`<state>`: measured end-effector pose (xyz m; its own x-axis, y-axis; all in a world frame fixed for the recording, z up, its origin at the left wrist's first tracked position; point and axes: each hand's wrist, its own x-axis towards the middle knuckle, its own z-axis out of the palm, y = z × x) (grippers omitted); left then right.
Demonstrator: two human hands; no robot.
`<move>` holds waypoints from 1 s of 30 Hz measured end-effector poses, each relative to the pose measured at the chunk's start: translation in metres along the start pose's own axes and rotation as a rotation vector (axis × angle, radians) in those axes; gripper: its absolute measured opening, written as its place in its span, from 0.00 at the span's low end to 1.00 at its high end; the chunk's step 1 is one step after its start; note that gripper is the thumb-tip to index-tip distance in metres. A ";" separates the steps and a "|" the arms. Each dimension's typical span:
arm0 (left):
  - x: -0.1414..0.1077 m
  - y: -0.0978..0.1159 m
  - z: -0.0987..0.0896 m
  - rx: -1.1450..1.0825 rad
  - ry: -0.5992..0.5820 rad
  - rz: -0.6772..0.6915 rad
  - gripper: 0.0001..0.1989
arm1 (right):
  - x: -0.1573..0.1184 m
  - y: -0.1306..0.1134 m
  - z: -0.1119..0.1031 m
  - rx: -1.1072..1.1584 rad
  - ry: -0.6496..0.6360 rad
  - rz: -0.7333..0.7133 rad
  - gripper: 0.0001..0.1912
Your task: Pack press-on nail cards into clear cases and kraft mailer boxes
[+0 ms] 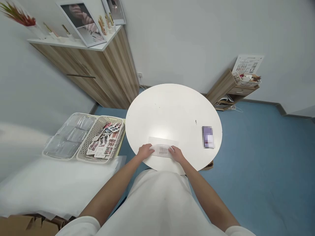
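On the near side of the round white table (169, 111) lies a translucent plastic bag (159, 150). A small pinkish-brown pattern shows faintly through it. My left hand (145, 151) pinches the bag's left end between thumb and fingers. At the opposite end, my right hand (177, 154) is closed on it the same way. The bag's far part stretches flat on the table beyond my hands, while the strip between them looks slightly raised or folded.
A blurred-out purple item (208, 137) lies at the table's right. Left of the table stand a basket of printed cards (81, 154) and a bin with clear plastic packs (70, 134). A wooden cabinet (83, 68) is behind left, a small shelf unit (221, 86) behind right.
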<state>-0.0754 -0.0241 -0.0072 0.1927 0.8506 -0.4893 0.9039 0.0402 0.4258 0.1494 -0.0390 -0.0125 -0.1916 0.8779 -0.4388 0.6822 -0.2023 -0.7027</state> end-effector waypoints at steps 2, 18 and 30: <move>-0.001 0.000 0.000 -0.008 0.077 -0.017 0.17 | -0.001 0.000 0.003 -0.022 0.017 0.008 0.15; -0.020 0.031 0.045 0.318 0.173 0.428 0.28 | -0.011 0.014 0.005 -0.002 0.272 0.090 0.14; -0.016 0.028 0.051 0.253 0.235 0.427 0.27 | 0.002 0.007 -0.014 0.342 0.276 0.371 0.38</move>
<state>-0.0336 -0.0635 -0.0257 0.4985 0.8589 -0.1173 0.8332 -0.4373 0.3384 0.1634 -0.0327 -0.0100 0.2396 0.7929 -0.5603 0.3925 -0.6070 -0.6910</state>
